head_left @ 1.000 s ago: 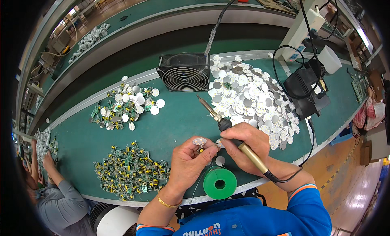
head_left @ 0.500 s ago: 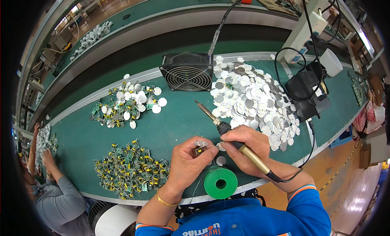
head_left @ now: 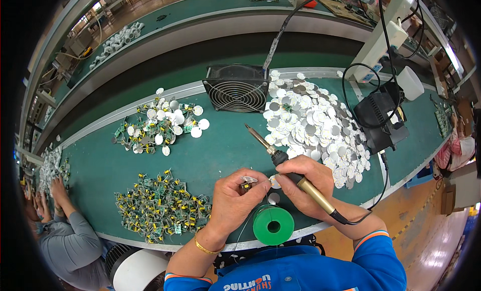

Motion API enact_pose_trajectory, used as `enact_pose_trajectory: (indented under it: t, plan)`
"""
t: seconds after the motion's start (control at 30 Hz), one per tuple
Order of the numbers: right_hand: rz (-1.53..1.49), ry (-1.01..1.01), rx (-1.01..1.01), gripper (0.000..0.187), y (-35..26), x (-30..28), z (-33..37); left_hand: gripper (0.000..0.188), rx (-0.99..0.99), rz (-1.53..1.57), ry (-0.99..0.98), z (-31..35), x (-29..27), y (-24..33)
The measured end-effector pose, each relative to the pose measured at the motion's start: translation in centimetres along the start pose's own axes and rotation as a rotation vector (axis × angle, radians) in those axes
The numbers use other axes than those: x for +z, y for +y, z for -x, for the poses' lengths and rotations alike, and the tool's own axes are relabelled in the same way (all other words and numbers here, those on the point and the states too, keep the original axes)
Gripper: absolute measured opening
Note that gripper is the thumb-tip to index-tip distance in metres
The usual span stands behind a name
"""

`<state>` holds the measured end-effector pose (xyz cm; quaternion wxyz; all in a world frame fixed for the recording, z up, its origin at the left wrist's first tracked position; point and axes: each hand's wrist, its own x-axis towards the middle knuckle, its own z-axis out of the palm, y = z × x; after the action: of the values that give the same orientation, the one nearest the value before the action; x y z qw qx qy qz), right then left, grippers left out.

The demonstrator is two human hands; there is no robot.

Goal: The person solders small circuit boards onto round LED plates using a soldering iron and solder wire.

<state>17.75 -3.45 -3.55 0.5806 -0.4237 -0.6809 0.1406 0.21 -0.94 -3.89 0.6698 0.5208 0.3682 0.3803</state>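
My left hand (head_left: 239,198) is closed on a small circuit board with a yellow part (head_left: 246,186), topped by a round white disc (head_left: 248,179). A soldering iron (head_left: 293,175) lies in my closed right hand (head_left: 308,183), its tip pointing up and to the left, away from the board. Another white disc (head_left: 275,181) shows at my right fingertips, close to the left fingers. Just below the hands sits a green spool of solder wire (head_left: 273,225), its thin wire running up toward my left hand. A loose disc (head_left: 273,198) lies between the hands and the spool.
Loose circuit boards (head_left: 163,206) are heaped at the left, with boards joined to discs (head_left: 165,121) behind them. A black fan (head_left: 237,88) stands at the back, beside a large disc pile (head_left: 315,125). A black soldering stand (head_left: 378,120) is at right; a co-worker (head_left: 70,236) sits at left.
The view has shifted slightly. A disc now shows more plainly at my right fingertips, by my left fingers. Both hands keep their hold; the co-worker's arms have moved.
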Motion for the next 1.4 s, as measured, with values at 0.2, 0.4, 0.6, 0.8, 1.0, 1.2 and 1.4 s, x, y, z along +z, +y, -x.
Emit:
enact_pose_trajectory:
  t: [0.2, 0.4, 0.6, 0.8, 1.0, 1.2, 1.4]
  plan:
    - [0.007, -0.064, -0.121, 0.031, -0.2, -1.8, -0.6, 0.004, 0.025, -0.113, 0.088, 0.1, -0.7, 0.5]
    - [0.022, -0.05, -0.227, 0.03, -1.3, -3.2, -1.3, 0.002, 0.099, -0.164, 0.152, 0.0, -0.9, 1.0]
    - [-0.02, -0.151, -0.246, 0.026, -1.9, -4.2, -0.9, 0.004, 0.143, -0.26, 0.171, -0.1, -1.1, 0.6]
    - [-0.089, -0.101, -0.26, 0.013, -1.9, -4.4, -0.6, 0.004, 0.202, -0.295, 0.162, -0.1, -0.9, 0.8]
    - [-0.12, -0.059, -0.285, 0.023, -2.6, -5.2, -0.3, 0.007, 0.345, -0.359, 0.139, 0.3, -0.7, 1.5]
    - [-0.111, -0.078, -0.377, 0.027, -2.7, -5.7, -0.3, 0.011, 0.432, -0.454, 0.13, 0.8, -0.4, 2.4]
    - [-0.13, -0.084, -0.457, 0.023, -2.5, -5.8, -0.3, 0.012, 0.468, -0.462, 0.11, 0.8, -0.3, 2.8]
